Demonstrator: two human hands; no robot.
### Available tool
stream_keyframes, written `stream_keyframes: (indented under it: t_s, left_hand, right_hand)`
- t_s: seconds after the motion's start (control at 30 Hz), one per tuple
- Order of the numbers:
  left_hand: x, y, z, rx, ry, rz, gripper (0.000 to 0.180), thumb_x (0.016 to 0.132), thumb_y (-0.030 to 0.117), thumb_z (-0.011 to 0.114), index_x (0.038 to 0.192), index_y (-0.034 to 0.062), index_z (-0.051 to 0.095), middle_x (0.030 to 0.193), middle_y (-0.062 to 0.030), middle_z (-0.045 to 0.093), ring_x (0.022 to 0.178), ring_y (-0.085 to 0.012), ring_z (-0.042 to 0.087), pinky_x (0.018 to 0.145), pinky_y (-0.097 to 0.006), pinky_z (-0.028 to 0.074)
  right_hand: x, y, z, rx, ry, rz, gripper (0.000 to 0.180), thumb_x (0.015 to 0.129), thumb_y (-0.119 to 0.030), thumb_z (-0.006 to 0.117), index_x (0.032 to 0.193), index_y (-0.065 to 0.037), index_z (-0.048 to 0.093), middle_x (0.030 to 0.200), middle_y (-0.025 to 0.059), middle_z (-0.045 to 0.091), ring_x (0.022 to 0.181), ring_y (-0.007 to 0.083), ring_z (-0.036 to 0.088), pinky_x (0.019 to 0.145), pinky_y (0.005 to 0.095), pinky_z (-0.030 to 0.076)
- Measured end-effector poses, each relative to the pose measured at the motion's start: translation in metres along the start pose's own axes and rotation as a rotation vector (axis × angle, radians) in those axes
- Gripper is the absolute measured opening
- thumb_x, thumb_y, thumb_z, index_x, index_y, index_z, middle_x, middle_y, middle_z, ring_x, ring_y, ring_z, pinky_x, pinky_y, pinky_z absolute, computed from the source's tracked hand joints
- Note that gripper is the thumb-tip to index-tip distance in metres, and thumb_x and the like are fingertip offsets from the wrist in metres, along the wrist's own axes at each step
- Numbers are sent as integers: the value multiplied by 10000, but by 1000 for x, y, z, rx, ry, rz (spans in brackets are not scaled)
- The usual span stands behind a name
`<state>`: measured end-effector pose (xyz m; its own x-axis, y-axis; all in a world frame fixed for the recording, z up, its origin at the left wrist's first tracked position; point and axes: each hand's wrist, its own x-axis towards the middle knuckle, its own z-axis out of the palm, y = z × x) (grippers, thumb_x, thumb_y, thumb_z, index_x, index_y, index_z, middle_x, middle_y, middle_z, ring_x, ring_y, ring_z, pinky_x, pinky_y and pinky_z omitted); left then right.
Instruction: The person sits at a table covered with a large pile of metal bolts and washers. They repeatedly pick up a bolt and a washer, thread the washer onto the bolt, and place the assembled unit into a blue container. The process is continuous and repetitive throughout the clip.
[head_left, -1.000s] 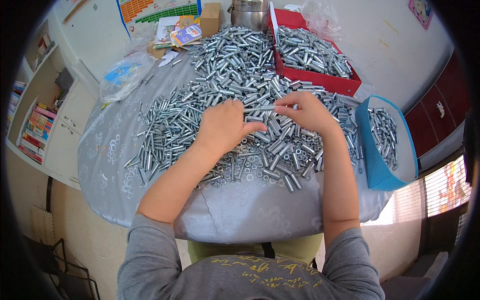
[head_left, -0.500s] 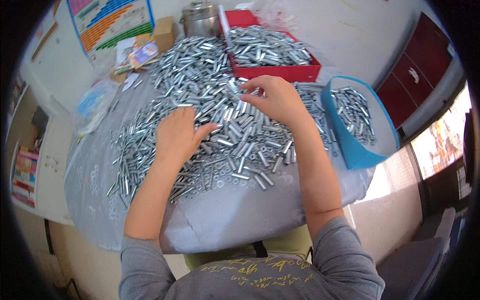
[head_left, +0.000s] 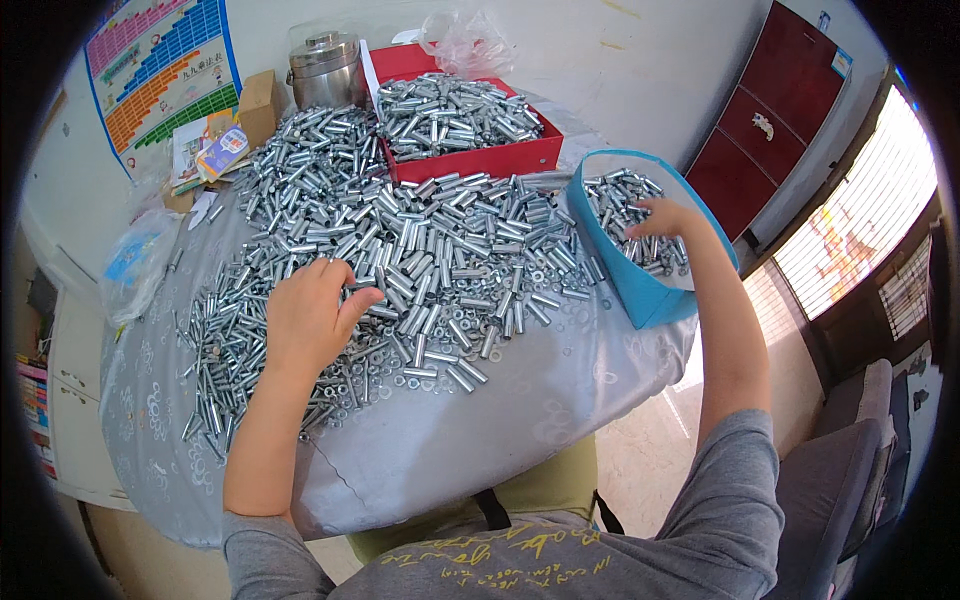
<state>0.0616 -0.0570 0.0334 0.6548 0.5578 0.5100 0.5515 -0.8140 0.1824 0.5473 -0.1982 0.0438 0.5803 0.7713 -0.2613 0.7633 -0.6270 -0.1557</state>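
My left hand point(head_left: 312, 312) is over the near left part of a big heap of silver metal sleeves point(head_left: 425, 245). Its fingers curl down, the thumb stands off to the side, and a glint of metal shows at the fingertips; what they hold is hidden. My right hand point(head_left: 664, 219) reaches into a blue fabric bin point(head_left: 650, 295) at the right, its fingers apart just above the metal pieces point(head_left: 625, 190) inside. Hex nuts point(head_left: 400, 381) and long thin bolts point(head_left: 208, 385) lie along the heap's near and left edges.
A red box point(head_left: 480, 165) full of metal sleeves stands at the back. Behind the heap are a steel pot point(head_left: 327, 75), a cardboard box point(head_left: 260, 108) and booklets point(head_left: 222, 150). A plastic bag point(head_left: 140, 262) lies on the left of the cloth-covered table point(head_left: 440, 450).
My right hand has swung from above the heap rightward into the blue bin, and its fingers have spread. My left hand stays over the heap. The view has turned to the right.
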Motion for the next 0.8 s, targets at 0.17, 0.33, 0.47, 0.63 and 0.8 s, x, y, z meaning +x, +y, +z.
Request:
stream_keyframes:
  t_s: [0.17,0.33,0.47,0.63,0.8]
  left_hand:
    - [-2,1,2,-7,41,70,357,820,418,557,748,68,550,672,-80,535,612,-272,545,531,-375,401]
    - [-1,6,3,-33,34,105,340,837,396,542,738,70,553,655,-75,530,585,-260,540,518,-367,396]
    - [-3,5,4,-48,32,103,324,833,380,550,736,71,556,661,-74,536,593,-264,543,525,-369,402]
    - [-3,7,4,-49,54,114,319,804,366,602,700,68,553,657,-83,541,588,-281,543,520,-374,410]
    - [-4,9,2,-60,71,118,319,810,361,597,690,70,546,646,-83,535,581,-280,540,516,-374,407]
  right_hand:
    - [9,-3,17,158,-134,33,932,610,-610,717,1328,-98,416,1321,184,428,1199,301,435,880,437,450]
    - [26,17,30,160,-99,-10,830,591,-597,738,1165,-28,548,1158,163,562,1054,267,542,871,374,437]
    - [8,-8,23,173,-113,-21,640,676,-509,719,1081,-31,589,986,132,623,833,235,590,725,350,465]
    - [22,-1,30,-66,9,-167,471,727,-431,690,961,-31,607,930,139,627,864,251,587,738,345,465]
    - [17,-7,32,-11,39,-151,398,740,-356,681,938,-17,617,910,154,639,860,253,600,752,357,467]
